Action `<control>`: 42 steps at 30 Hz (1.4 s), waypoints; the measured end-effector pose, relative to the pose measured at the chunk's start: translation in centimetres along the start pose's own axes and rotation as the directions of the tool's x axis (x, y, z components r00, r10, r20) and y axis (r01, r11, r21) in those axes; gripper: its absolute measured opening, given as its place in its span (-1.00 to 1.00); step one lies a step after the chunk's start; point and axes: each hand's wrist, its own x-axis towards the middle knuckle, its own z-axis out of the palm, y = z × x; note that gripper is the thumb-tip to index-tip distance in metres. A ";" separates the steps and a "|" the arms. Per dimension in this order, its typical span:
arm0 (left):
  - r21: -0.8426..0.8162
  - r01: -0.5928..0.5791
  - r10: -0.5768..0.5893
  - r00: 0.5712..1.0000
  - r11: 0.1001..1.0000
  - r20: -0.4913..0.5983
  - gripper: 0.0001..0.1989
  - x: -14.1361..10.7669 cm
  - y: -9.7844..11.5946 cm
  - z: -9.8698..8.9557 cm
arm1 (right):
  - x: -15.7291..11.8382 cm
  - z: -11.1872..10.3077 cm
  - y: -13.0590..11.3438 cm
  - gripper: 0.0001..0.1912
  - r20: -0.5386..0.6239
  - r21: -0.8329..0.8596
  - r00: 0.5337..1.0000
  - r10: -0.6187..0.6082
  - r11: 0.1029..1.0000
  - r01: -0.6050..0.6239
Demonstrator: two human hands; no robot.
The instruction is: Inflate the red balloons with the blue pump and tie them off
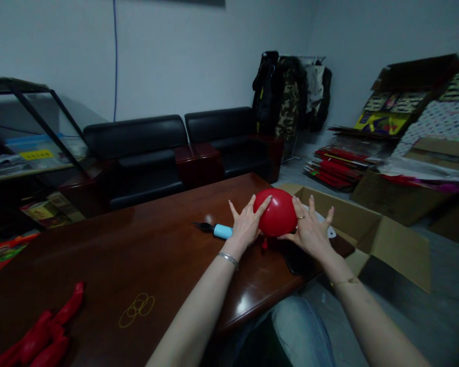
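Note:
A round, inflated red balloon [276,213] is held between my two hands over the table, its tied neck hanging down toward me. My left hand [247,224] presses its left side, with some fingers spread away from it. On the right side, my right hand [309,229] touches it with thumb and fingertips, other fingers raised. Behind my left hand lies a light blue balloon pump [222,231] with a black nozzle, partly covered by that hand. A dark flat object [300,260], perhaps a phone, rests below my right hand.
The glossy brown table [168,244] carries several yellow rubber bands [136,308] and limp red balloons [46,331] at lower left. An open cardboard box [400,250] stands beyond its right edge. Black sofas [137,137] line the wall; stacked cartons [424,127] fill the right side.

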 end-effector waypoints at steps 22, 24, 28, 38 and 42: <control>-0.252 -0.101 0.119 0.991 0.962 0.056 0.10 6.6 4.0 2.6 | 0.1 -1.3 7.4 0.17 0.067 -0.013 0.993 0.096 0.995 -0.095; -0.282 -0.101 0.130 0.988 0.954 0.087 0.13 7.1 4.4 3.0 | -0.1 -1.0 8.0 0.17 0.068 -0.012 0.992 0.110 0.994 -0.109; -0.307 -0.094 0.143 0.979 0.947 0.142 0.18 8.0 4.8 3.8 | -0.6 -0.4 8.7 0.16 0.083 -0.025 0.987 0.135 0.991 -0.134; -0.374 -0.042 0.165 0.939 0.927 0.303 0.33 8.2 4.5 4.8 | -2.1 1.1 9.2 0.28 0.143 -0.021 0.981 0.131 0.991 -0.129; -0.412 -0.021 0.157 0.941 0.911 0.301 0.33 8.0 4.3 4.6 | -2.2 0.8 9.3 0.27 0.159 -0.009 0.980 0.123 0.992 -0.123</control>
